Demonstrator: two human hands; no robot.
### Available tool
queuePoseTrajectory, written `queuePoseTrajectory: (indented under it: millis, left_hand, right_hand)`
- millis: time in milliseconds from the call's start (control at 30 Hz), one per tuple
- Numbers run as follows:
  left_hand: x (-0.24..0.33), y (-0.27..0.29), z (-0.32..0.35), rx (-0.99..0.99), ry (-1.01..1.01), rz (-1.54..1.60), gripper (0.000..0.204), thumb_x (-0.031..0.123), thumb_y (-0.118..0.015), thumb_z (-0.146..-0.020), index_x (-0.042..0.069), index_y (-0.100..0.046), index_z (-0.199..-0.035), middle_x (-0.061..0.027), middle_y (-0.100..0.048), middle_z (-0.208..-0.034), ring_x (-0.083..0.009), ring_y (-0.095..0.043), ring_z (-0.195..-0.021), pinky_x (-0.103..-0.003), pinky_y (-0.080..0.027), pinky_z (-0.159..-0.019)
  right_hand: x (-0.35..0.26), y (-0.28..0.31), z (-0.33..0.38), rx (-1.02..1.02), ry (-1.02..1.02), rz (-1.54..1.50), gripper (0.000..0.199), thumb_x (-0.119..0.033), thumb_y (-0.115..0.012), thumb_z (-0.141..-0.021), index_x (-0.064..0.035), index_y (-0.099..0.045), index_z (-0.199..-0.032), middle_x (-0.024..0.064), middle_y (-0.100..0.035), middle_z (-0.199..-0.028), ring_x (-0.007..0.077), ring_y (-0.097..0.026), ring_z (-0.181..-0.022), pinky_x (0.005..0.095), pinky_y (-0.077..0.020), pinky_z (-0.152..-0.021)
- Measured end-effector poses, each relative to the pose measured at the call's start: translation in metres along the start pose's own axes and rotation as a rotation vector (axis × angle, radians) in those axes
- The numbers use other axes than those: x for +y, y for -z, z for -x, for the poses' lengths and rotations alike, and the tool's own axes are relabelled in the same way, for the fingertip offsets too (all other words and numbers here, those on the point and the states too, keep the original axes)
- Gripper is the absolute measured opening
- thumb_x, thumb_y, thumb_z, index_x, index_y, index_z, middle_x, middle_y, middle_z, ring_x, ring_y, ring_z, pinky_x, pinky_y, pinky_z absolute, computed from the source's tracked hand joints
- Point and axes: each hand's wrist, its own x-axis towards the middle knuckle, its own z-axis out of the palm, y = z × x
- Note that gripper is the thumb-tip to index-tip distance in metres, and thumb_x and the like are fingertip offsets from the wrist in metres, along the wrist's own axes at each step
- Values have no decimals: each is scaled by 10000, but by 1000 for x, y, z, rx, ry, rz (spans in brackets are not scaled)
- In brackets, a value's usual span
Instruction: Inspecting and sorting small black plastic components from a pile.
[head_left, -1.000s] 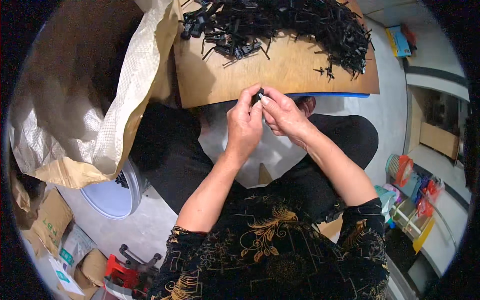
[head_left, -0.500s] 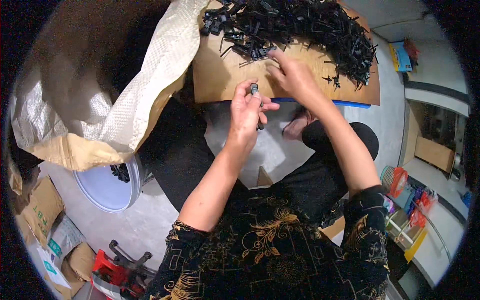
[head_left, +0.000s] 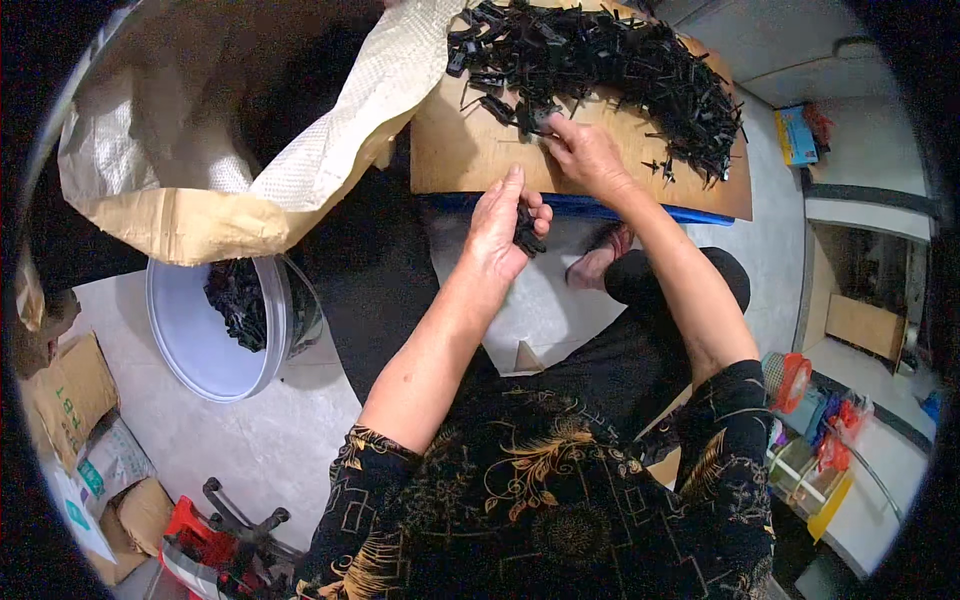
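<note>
My left hand [head_left: 490, 228] is just off the near edge of a wooden board [head_left: 470, 165]. Its fingers curl round small black plastic parts [head_left: 527, 236], partly hidden in the palm. Over the board, my right hand [head_left: 592, 160] pinches a black plastic piece [head_left: 541, 112] at the near side of a heap. That heap of black plastic parts [head_left: 620, 55], with thin prongs sticking out, spreads across the board's far half. A few loose pieces lie near its right end.
A large white woven sack [head_left: 335, 150] with a tan edge hangs open at the left. Below it stands a white-rimmed bucket [head_left: 272, 345] holding black parts. Packages [head_left: 70, 400] and a red-and-black item [head_left: 205, 535] lie lower left. Shelves with coloured goods [head_left: 830, 430] line the right.
My left fingers have closed over the parts, hiding the piece that stood at the thumb. My right fingers have come together on a piece at the heap. The view has shifted, showing more of the bucket.
</note>
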Motion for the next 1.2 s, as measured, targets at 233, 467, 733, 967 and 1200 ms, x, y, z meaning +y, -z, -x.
queuePoseTrajectory:
  millis: [233, 467, 733, 967, 1200]
  left_hand:
    - [-1, 0, 0, -110, -64, -119, 221, 249, -488, -901, 64, -495, -1023, -30, -499, -627, -171, -523, -548, -285, -458, -474]
    - [-4, -11, 7, -213, -150, -202, 369, 212, -534, -880, 49, -395, -1180, -30, -528, -706, -104, -522, -509, -257, -458, -433]
    - [-9, -12, 12, -365, -141, -351, 553, 228, -658, -806, 28, -356, -1223, -35, -538, -737, -76, -508, -492, -211, -440, -397]
    - [-16, -10, 10, -349, -207, -367, 570, 191, -678, -789, 23, -347, -1221, -47, -562, -760, -82, -513, -493, -204, -427, -395]
    - [-22, -11, 9, -195, -288, -369, 485, 89, -667, -777, 69, -372, -1161, -52, -556, -756, -91, -532, -513, -198, -425, -419]
  right_hand:
    - [6, 28, 8, -218, -489, -915, 132, -194, -537, -873, -98, -535, -964, -100, -375, -562, 28, -342, -453, 219, -265, -386]
    - [-24, 46, 48, -165, -459, -976, 130, -205, -532, -885, -87, -544, -939, -85, -404, -601, 10, -312, -480, 182, -235, -411]
    - [-44, 57, 92, -114, -261, -807, 140, -137, -523, -884, 2, -501, -882, -19, -469, -740, 71, -426, -710, 236, -393, -630]
    - [-52, 44, 104, -27, -314, -835, 134, -109, -536, -875, 4, -530, -946, -9, -496, -764, 63, -433, -723, 216, -389, -642]
    - [-54, 39, 109, -67, -416, -814, 188, -133, -515, -891, 12, -541, -1007, 17, -560, -819, 63, -475, -756, 225, -412, -670]
